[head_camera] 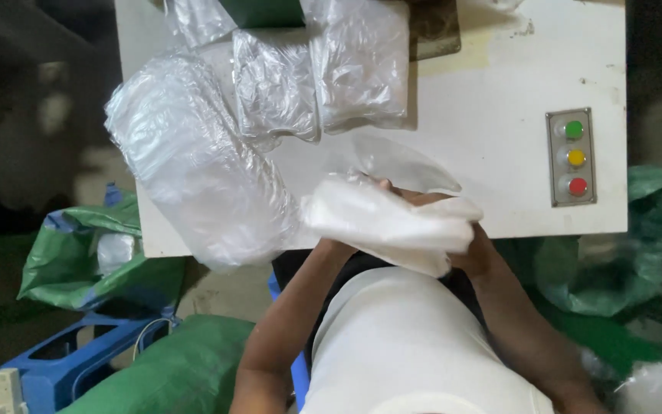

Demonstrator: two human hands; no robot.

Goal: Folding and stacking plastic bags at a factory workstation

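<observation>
Both my hands hold a folded white bundle [388, 224] of soft plastic or cloth at the near edge of a white table [484, 100]. My left hand [336, 247] grips the bundle's left end and is mostly hidden under it. At the right end, my right hand [478, 257] is wrapped around the bundle. A thin clear plastic bag [404, 162] lies just beyond the bundle and touches it. Some fingers [415, 197] show between the bag and the bundle; I cannot tell which hand they belong to.
Clear plastic packs lie on the table: a large one [193, 165] at the left and two smaller ones [273, 84] [362, 61] behind. A grey panel [572, 157] with green, yellow and red buttons sits at the right. Green sacks [78, 257] [630, 245] and a blue crate [63, 356] stand on the floor.
</observation>
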